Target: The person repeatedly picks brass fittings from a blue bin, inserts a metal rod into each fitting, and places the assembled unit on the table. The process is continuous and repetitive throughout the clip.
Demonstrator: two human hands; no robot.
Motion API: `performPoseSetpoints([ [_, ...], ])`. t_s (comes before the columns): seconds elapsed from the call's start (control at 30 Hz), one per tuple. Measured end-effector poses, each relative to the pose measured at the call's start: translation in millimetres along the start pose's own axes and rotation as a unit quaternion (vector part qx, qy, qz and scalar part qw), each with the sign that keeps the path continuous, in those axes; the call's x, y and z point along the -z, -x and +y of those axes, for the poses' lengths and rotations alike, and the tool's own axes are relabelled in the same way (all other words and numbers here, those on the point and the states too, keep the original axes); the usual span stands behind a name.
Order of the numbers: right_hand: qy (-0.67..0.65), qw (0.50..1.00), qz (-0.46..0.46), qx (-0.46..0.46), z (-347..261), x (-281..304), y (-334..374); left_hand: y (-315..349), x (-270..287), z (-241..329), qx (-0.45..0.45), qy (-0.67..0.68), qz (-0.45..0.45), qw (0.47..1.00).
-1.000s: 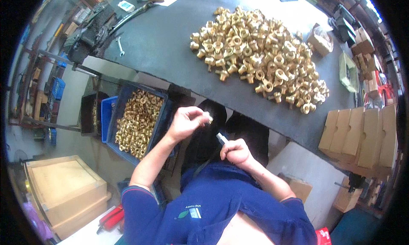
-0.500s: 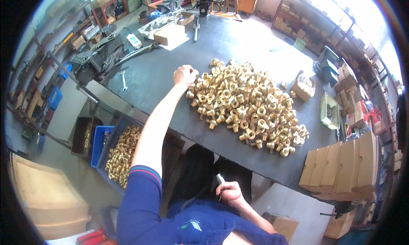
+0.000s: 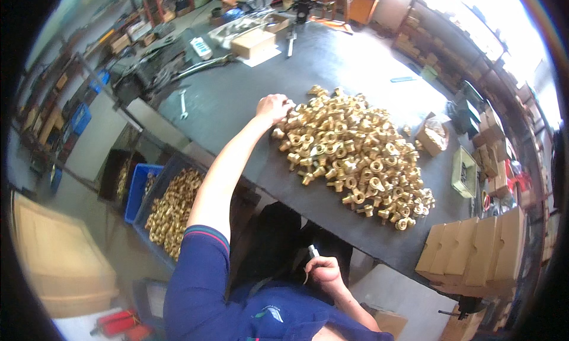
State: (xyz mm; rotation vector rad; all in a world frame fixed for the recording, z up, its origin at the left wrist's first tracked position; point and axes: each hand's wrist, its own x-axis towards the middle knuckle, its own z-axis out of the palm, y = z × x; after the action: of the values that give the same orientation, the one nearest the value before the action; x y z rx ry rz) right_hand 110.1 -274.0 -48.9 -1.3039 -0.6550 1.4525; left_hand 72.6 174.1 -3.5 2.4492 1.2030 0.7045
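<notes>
A large heap of brass fittings (image 3: 355, 157), with ring-shaped ends and short stems, is piled on the dark worktable (image 3: 249, 157). At the heap's upper left edge my left hand (image 3: 274, 109) reaches in, fingers curled down against the nearest fittings. Its fingertips are hidden, so whatever they pinch cannot be made out. Low in front of my body, below the table edge, my right hand (image 3: 325, 269) is closed around a short silver cylindrical piece (image 3: 313, 251). One end of that piece sticks up past the fingers, and the rest is covered.
Left of my arm stands a bin of brass fittings (image 3: 173, 210) beside a blue bin (image 3: 139, 190). A wrench (image 3: 184, 104) and a cardboard box (image 3: 253, 43) lie on the table. Upright cardboard boxes (image 3: 474, 249) line its right edge, near a pale green tray (image 3: 463, 172).
The whole view has shifted, moving the table and heap rightward and down in the picture. My left hand remains at the heap's edge, and my right hand still grips the silver piece.
</notes>
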Motion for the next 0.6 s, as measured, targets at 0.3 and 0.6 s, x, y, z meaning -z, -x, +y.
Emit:
performPoseSetpoints([
  [0.3, -0.022, 0.997, 0.001, -0.071, 7.9, -11.6, 7.9, 155.7, 105.1, -80.3, 0.043, 0.231, 0.1, 0.967],
  [0.6, 0.051, 0.995, -0.047, -0.079, 2.8, -28.4, -11.6, 379.2, 81.0, -213.8, 0.374, -0.045, -0.099, 0.921],
])
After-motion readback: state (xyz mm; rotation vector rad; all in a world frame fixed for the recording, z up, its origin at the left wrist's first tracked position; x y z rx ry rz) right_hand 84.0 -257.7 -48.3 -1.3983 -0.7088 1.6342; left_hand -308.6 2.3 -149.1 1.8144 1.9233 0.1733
